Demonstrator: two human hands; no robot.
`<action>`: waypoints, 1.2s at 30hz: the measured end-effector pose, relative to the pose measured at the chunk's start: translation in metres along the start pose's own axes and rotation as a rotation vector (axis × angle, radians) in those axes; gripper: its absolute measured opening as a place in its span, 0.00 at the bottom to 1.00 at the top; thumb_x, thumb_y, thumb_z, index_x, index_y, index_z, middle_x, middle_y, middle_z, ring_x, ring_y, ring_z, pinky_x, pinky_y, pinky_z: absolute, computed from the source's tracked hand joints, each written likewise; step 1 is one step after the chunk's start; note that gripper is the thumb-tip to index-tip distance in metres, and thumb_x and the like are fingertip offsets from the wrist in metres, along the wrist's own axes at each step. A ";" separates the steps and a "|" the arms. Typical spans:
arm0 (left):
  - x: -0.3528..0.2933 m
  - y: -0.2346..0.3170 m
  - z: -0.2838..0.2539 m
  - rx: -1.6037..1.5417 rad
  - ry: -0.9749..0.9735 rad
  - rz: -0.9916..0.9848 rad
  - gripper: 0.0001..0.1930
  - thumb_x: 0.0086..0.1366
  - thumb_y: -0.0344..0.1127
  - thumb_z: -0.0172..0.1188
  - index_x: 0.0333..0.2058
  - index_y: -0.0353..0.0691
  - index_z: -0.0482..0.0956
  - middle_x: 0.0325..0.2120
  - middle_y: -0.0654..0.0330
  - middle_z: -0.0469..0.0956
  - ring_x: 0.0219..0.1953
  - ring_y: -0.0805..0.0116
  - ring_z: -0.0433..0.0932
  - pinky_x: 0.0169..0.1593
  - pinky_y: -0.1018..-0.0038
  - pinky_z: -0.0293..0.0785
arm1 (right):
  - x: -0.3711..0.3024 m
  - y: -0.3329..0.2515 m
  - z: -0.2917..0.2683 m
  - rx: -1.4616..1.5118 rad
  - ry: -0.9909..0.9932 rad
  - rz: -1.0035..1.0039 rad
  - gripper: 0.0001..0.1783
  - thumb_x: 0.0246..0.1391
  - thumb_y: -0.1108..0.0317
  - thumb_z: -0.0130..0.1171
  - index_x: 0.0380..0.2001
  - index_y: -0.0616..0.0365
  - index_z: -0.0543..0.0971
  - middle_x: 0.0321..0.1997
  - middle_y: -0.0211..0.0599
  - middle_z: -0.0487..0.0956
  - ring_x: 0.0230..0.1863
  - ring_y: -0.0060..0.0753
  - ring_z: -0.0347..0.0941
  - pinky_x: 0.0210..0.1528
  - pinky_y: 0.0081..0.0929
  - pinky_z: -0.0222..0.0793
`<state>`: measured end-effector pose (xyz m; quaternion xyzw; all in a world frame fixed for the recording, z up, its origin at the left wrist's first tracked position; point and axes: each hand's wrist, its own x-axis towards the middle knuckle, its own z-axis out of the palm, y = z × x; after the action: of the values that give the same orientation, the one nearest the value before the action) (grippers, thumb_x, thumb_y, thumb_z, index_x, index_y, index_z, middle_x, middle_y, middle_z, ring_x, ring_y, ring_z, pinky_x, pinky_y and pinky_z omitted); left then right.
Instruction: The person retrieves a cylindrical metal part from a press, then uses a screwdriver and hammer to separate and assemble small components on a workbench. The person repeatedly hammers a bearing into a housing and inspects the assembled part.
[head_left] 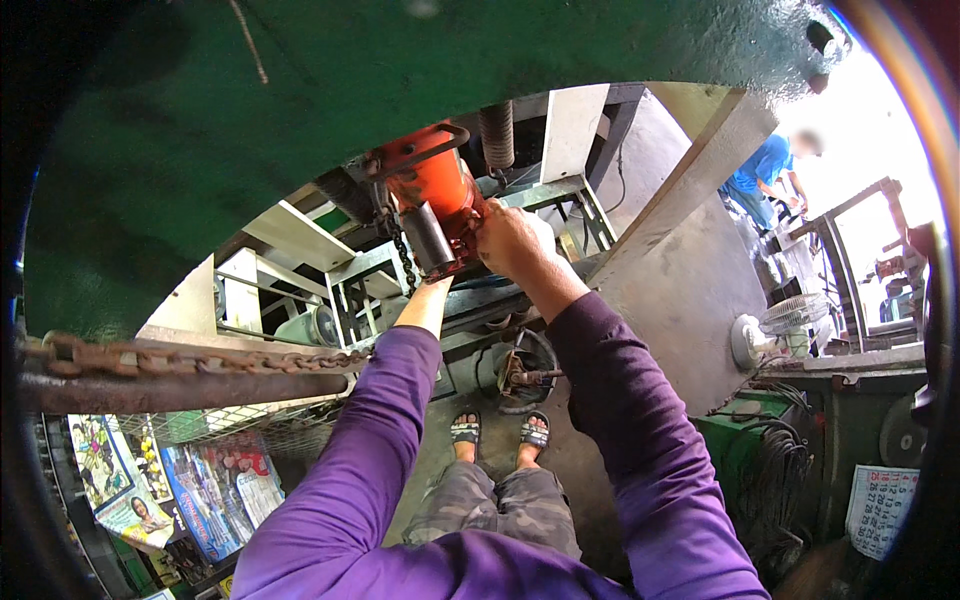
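Note:
An orange cylinder like a hydraulic jack (425, 180) hangs below a green steel beam (400, 60). Its lower end carries a dark metal tube (427, 238), and a rusty chain (402, 255) dangles alongside. My right hand (512, 240) is closed at the jack's right side near its bottom, fingers curled against a small part that I cannot make out. From below, my left hand (432, 295) reaches up under the jack; only the wrist and heel show, its fingers hidden behind the jack's base and the tube.
Coil springs (497, 135) flank the jack. Left, a rusty chain (200, 360) runs along a pipe (180, 392). A steel frame (360, 275) stands below. A fan (770, 330), green machine (745, 430) and person in blue (765, 165) are to the right.

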<state>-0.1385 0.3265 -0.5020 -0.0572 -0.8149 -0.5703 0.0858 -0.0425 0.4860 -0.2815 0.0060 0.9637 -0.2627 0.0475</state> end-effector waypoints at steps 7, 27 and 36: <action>0.006 0.004 -0.003 0.091 -0.039 0.046 0.23 0.75 0.49 0.56 0.62 0.43 0.71 0.58 0.52 0.77 0.59 0.50 0.75 0.64 0.54 0.70 | 0.042 0.019 -0.010 -0.014 -0.138 -0.405 0.22 0.64 0.52 0.57 0.28 0.61 0.84 0.28 0.53 0.84 0.33 0.60 0.82 0.38 0.51 0.80; 0.010 0.013 -0.002 0.698 -0.026 0.231 0.23 0.75 0.50 0.55 0.61 0.43 0.71 0.57 0.53 0.77 0.60 0.51 0.75 0.65 0.54 0.69 | 0.002 0.028 0.046 0.181 0.499 -0.146 0.15 0.55 0.57 0.68 0.44 0.47 0.87 0.41 0.41 0.81 0.47 0.49 0.80 0.49 0.44 0.78; 0.005 0.005 0.014 1.012 -0.028 0.288 0.23 0.75 0.50 0.55 0.60 0.43 0.72 0.57 0.54 0.77 0.61 0.52 0.74 0.65 0.54 0.69 | -0.011 0.036 0.041 -0.130 0.601 -0.748 0.09 0.50 0.66 0.66 0.37 0.52 0.85 0.42 0.37 0.79 0.45 0.44 0.76 0.50 0.38 0.77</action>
<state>-0.1435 0.3418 -0.5010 -0.1277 -0.9734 -0.0870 0.1693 -0.0272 0.4964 -0.3333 -0.2684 0.8852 -0.1877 -0.3305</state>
